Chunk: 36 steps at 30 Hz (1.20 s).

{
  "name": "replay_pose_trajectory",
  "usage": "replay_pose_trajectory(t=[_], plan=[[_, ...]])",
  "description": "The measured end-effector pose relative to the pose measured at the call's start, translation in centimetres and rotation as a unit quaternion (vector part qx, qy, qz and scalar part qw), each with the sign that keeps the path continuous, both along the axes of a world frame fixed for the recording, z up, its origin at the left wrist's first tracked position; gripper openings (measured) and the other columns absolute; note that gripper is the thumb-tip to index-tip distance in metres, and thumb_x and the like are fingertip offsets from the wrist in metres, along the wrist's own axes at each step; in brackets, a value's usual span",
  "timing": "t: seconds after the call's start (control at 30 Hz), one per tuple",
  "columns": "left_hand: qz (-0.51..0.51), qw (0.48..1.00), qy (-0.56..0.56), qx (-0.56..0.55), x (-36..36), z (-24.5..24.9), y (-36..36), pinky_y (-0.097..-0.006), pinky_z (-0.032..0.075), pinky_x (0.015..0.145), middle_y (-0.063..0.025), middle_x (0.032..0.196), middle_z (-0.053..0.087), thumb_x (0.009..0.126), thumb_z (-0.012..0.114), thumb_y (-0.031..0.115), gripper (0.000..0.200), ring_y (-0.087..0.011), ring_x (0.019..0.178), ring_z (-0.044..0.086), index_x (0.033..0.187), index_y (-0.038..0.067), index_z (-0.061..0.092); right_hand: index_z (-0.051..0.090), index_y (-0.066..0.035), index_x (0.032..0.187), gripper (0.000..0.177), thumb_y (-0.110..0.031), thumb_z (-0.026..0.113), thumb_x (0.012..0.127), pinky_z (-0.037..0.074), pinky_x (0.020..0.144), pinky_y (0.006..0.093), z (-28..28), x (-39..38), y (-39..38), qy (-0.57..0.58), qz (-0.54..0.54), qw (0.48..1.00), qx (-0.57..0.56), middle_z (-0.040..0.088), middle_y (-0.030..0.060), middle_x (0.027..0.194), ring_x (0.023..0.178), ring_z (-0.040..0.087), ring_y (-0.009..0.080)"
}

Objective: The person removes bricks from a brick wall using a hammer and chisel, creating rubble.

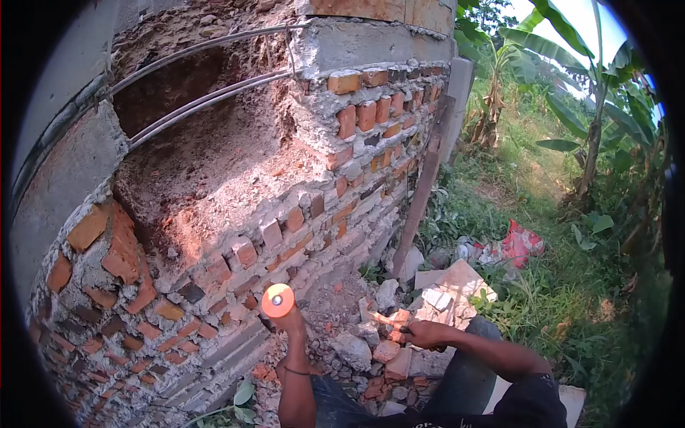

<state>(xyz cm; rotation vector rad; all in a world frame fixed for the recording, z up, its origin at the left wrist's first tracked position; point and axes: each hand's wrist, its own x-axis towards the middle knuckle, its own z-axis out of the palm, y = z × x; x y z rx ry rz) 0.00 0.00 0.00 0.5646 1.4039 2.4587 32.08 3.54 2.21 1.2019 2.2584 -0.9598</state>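
Just in front of the broken brick wall, my left hand [291, 322] is closed around a chisel [277, 300]. The chisel's round orange guard faces me, with the metal end at its centre, and hides most of my fingers and the blade. To the right, over the rubble, my right hand [427, 334] grips the dark handle of what looks like a hammer [389, 319]. Its orange head blends with the brick pieces behind it. The two tools are apart.
The brick wall [292, 246] has a large cavity of loose soil [207, 164] crossed by bent metal bars [207, 108]. Broken bricks and concrete [353, 351] lie between my legs. A wooden post [424, 192] leans at the wall's corner. Grass and a red-white bag [522, 244] are at right.
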Motion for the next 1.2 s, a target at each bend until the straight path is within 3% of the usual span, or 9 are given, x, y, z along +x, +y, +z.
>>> replay_pose_trajectory(t=[0.2,0.3,0.43,0.57,0.73,0.9,1.03,1.1,1.2], plan=[[-0.014,0.974,0.209,0.083,6.3,21.4,2.5,-0.0243,0.04,0.059,-0.0006,0.073,0.053,0.087,0.063,0.007,0.017,-0.0085,0.064,0.049,0.102,-0.001,0.06,0.05,0.015,0.106,0.041,-0.022,0.049,0.09,0.048,0.08,0.0536,-8.1,0.1,-3.9,0.089,-0.003,0.992,0.094,0.062,0.0337,0.09,0.088,0.064,0.0449],[-0.034,0.83,0.539,0.14,3.8,25.8,9.7,-0.0271,0.05,0.084,-0.0048,0.1,0.068,0.08,0.072,0.009,0.027,-0.0128,0.095,0.064,0.105,0.002,0.064,0.045,0.013,0.094,0.032,-0.016,0.057,0.084,0.05,0.069,0.0534,-12.7,-0.3,-5.5,0.213,-0.062,0.961,0.168,0.062,0.0321,0.078,0.076,0.064,0.047],[0.031,0.622,0.761,0.181,9.1,37.4,13.2,-0.0365,0.049,0.07,-0.0087,0.089,0.064,0.06,0.081,0.015,0.038,-0.0271,0.08,0.061,0.093,0.004,0.066,0.047,0.014,0.108,0.044,-0.027,0.049,0.092,0.05,0.072,0.0528,-11.5,1.4,-6.2,0.225,-0.168,0.958,0.064,0.062,0.0335,0.089,0.082,0.065,0.0448],[-0.01,0.617,0.766,0.179,9.3,37.1,17.6,-0.0402,0.048,0.084,-0.0094,0.098,0.066,0.064,0.082,0.019,0.04,-0.0281,0.093,0.062,0.098,0.005,0.065,0.047,0.009,0.106,0.045,-0.035,0.049,0.094,0.05,0.068,0.0527,-14.9,2.9,-5.1,0.244,-0.213,0.945,0.047,0.064,0.0297,0.084,0.076,0.066,0.0436],[-0.053,0.595,0.794,0.109,8.7,34.9,18.6,-0.0378,0.046,0.086,-0.0071,0.1,0.067,0.068,0.08,0.021,0.037,-0.0251,0.093,0.062,0.099,0.008,0.066,0.054,-0.002,0.094,0.036,-0.038,0.051,0.094,0.041,0.038,0.0351,-11.9,4.0,-5.4,0.279,-0.328,0.9,-0.068,0.053,0.0075,0.056,0.041,0.053,0.0175],[-0.051,0.573,0.814,0.082,8.7,34.9,18.7,-0.036,0.046,0.085,-0.0065,0.098,0.066,0.068,0.08,0.02,0.035,-0.0243,0.091,0.061,0.097,0.009,0.065,0.045,-0.009,0.099,0.027,-0.035,0.052,0.096,0.033,0.037,0.0283,-8.3,4.7,-7.0,0.259,-0.409,0.85,-0.208,0.041,-0.0009,0.058,0.042,0.042,0.0106],[0.0,0.653,0.739,0.165,8.4,34.6,18.9,-0.038,0.049,0.081,-0.0072,0.094,0.068,0.063,0.082,0.018,0.035,-0.027,0.091,0.062,0.093,0.008,0.068,0.052,-0.007,0.089,0.029,-0.035,0.061,0.092,0.037,0.04,0.029,-3.7,6.5,-5.9,0.393,-0.363,0.829,-0.164,0.049,0.0012,0.061,0.044,0.045,0.0115],[0.025,0.664,0.726,0.178,7.8,34.6,19.7,-0.0388,0.05,0.08,-0.008,0.092,0.068,0.061,0.083,0.017,0.035,-0.0281,0.09,0.063,0.091,0.008,0.068,0.055,-0.004,0.094,0.028,-0.031,0.063,0.091,0.039,0.046,0.0262,3.0,7.1,-5.3,0.405,-0.244,0.864,0.174,0.052,0.0009,0.064,0.05,0.046,0.0101],[-0.01,0.657,0.738,0.151,8.1,35.2,18.7,-0.0395,0.05,0.08,-0.0098,0.094,0.068,0.062,0.082,0.017,0.035,-0.0287,0.088,0.064,0.093,0.007,0.068,0.055,-0.004,0.098,0.028,-0.028,0.066,0.091,0.04,0.05,0.0234,11.3,7.1,-2.8,0.566,-0.254,0.734,0.276,0.054,0.0019,0.069,0.055,0.048,0.0098]])
